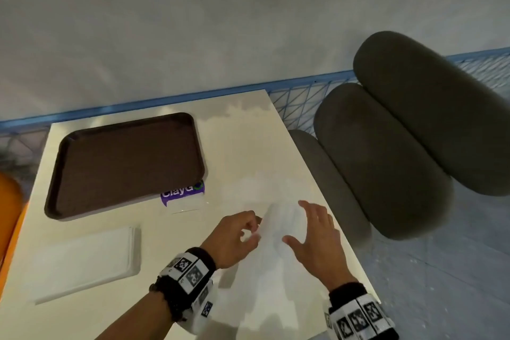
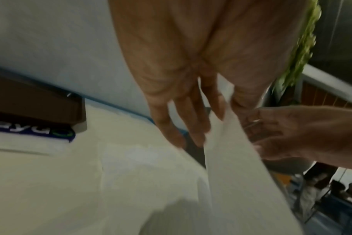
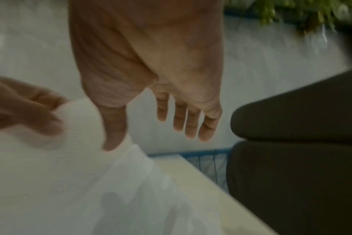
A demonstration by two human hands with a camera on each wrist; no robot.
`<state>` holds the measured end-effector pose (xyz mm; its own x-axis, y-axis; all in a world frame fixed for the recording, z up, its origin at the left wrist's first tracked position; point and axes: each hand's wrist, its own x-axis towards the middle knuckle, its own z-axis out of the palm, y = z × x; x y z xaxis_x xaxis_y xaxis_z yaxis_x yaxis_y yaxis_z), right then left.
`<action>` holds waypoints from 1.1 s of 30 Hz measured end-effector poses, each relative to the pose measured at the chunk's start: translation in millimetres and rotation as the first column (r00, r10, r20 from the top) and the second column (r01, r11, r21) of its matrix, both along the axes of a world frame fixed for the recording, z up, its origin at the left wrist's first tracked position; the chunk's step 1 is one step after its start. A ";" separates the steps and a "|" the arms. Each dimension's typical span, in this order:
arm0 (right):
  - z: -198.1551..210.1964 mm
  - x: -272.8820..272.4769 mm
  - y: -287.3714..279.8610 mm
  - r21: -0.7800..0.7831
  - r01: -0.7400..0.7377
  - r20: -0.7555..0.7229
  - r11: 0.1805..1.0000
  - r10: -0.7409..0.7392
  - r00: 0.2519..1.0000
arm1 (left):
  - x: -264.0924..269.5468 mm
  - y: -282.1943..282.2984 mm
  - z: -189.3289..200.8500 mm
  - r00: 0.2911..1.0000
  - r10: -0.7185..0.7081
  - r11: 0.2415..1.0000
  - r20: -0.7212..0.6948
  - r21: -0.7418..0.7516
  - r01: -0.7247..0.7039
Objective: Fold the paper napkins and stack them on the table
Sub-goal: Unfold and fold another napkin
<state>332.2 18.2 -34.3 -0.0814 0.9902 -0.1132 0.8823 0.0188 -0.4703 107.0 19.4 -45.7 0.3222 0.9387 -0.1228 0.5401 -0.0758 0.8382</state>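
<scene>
Left hand [image 1: 234, 237]: we pinch the top edge of the napkin [image 1: 278, 221] between thumb and forefinger; the other fingers hang nearly straight.
Right hand [image 1: 314, 237]: spread flat with straight fingers and gripping nothing. The thumb lies against the sheet or just beside it; we cannot tell which.
Napkin: one thin white sheet hangs from our pinch between the two hands, over the near right part of the table [image 1: 248, 141]. Its lower part drapes toward the tabletop.
Step in hand: we judge this the start of a fold, with the sheet lifted and not yet creased.
Next move: our free hand needs to catch the opposite edge, so the corners can meet squarely before we press a crease. The paper looks flimsy, so a light grip suits.
Further out: an opened napkin pack [image 1: 183, 197] lies just beside the brown tray [image 1: 59, 157]. A flat white pile [image 1: 88, 259] sits near left, possibly finished napkins.
</scene>
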 end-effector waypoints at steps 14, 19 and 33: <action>128.1 -96.0 -0.9 -0.234 -0.386 -0.705 0.892 0.118 0.699 | -147.3 -62.3 116.7 0.572 0.481 0.819 0.664 -0.574 -0.023; 134.8 -130.8 -14.1 -0.212 -0.249 -0.766 0.945 -0.003 0.642 | -168.7 -92.5 122.0 0.589 0.451 0.884 0.671 -0.428 -0.189; 144.7 -145.1 -26.6 -0.126 -0.331 -0.868 0.935 0.058 0.493 | -210.6 -114.1 157.3 0.725 0.435 0.899 0.534 -0.208 -0.386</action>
<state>187.0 -8.4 110.4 -0.4588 0.8820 -0.1081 0.0508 -0.0954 -0.9941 -103.6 -94.6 111.6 -0.0584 0.9906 -0.1237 -0.0573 0.1204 0.9911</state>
